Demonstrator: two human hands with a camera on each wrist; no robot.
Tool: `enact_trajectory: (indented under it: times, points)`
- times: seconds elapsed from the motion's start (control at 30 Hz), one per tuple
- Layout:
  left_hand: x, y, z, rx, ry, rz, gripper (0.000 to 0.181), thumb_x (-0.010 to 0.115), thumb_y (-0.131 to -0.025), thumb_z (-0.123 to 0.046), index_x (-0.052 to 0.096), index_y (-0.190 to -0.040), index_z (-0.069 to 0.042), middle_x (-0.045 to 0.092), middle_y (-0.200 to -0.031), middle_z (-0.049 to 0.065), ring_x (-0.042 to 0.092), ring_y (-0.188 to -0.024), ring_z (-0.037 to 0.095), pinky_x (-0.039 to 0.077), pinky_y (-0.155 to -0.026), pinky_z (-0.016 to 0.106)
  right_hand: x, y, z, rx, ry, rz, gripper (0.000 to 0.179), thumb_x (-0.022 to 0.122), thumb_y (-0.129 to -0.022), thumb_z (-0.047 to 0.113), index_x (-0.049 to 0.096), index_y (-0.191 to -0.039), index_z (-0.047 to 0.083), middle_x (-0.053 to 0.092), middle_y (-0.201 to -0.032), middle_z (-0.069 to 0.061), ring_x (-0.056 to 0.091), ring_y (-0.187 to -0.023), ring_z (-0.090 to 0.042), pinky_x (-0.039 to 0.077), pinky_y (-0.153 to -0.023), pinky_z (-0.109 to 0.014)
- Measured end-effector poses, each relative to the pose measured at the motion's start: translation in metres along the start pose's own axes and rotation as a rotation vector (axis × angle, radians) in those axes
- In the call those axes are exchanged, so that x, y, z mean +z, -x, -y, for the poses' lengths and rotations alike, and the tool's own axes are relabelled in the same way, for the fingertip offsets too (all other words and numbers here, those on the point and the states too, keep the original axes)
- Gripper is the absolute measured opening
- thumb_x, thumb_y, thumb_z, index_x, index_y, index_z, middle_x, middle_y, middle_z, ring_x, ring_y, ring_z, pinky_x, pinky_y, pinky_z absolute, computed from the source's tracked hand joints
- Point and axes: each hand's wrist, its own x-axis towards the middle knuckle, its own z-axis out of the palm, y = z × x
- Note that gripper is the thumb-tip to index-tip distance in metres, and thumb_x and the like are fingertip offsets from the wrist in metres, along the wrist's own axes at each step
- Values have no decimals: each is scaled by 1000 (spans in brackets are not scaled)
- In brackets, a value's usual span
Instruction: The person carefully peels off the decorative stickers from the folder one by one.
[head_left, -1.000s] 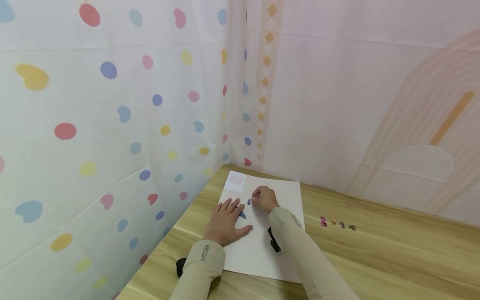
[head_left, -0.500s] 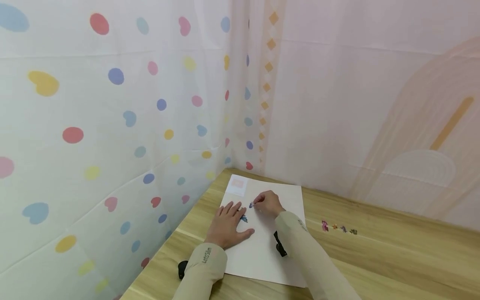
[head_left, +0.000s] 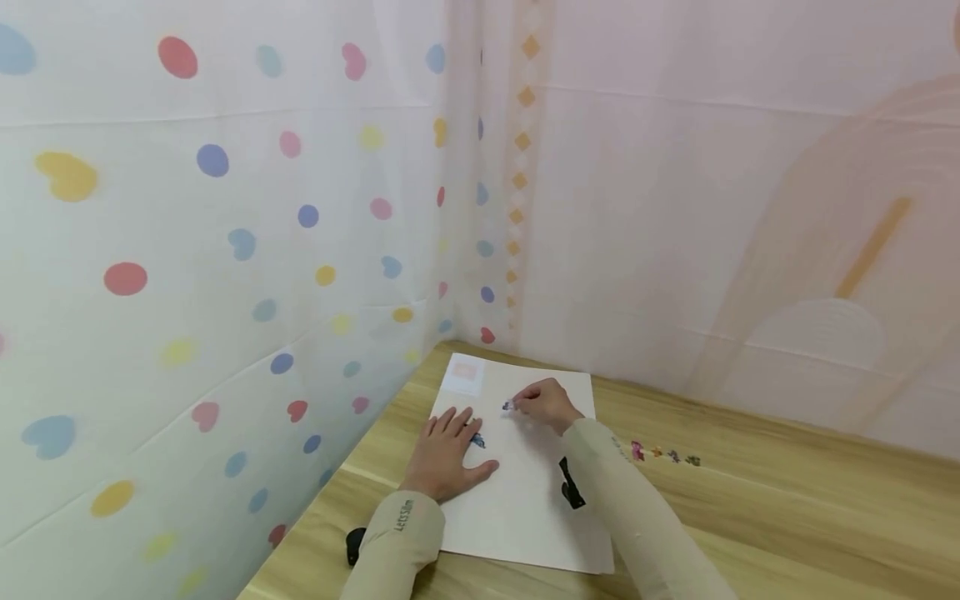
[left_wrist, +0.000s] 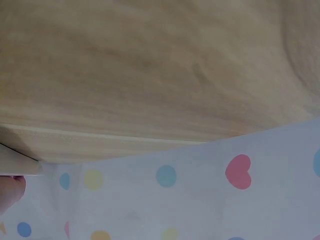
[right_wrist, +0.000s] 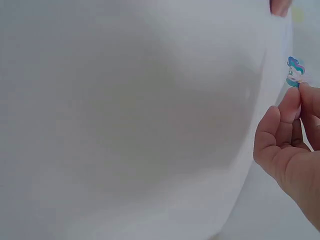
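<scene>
My right hand pinches a small cartoon sticker between thumb and index finger, just over the upper middle of a large white sheet. In the right wrist view the sticker shows a white figure with a teal and purple mane. My left hand rests on the sheet's left side, fingers spread. Beside its index finger a blue sticker lies on the sheet, partly covered by that finger. Only a bit of hand shows at the edge of the left wrist view.
Right of the sheet, several small coloured stickers, among them a pink one, lie in a row on the wooden table. A pale label marks the sheet's upper left corner. Patterned curtains hang along the table's left and back edges.
My right hand has shifted a little to the right across the sheet with the pinched sticker. The left hand stays in place on the sheet; the head view has swayed slightly.
</scene>
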Motion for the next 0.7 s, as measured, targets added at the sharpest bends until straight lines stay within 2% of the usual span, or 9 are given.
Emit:
enact_trajectory:
  times: [0.3,0.57,0.7]
  points:
    - [3,0,4,2,11,-16,73,42,-78,-65,45,-130,-13,37,-137,6,26,-127,28,18,-102,47,-30,9,-8,-20,-17,1,11,58,-82,2,64,-89,-4,58,-77,-6,49,-66,-12,43,-59,-23]
    - [5,-1,7,22,20,-26,74,41,-79,-65,45,-130,-13,37,-137,6,27,-127,28,18,-102,47,-63,20,-13,-95,-40,55,14,53,-85,1,61,-92,-9,57,-80,-12,45,-67,-15,42,-63,-28]
    - [5,-3,8,27,29,-33,73,41,-79,-65,46,-130,-13,38,-137,6,27,-127,28,19,-102,47,-80,27,-22,-125,-54,82,16,50,-87,2,59,-91,-11,52,-72,-7,42,-64,-13,40,-61,-28]
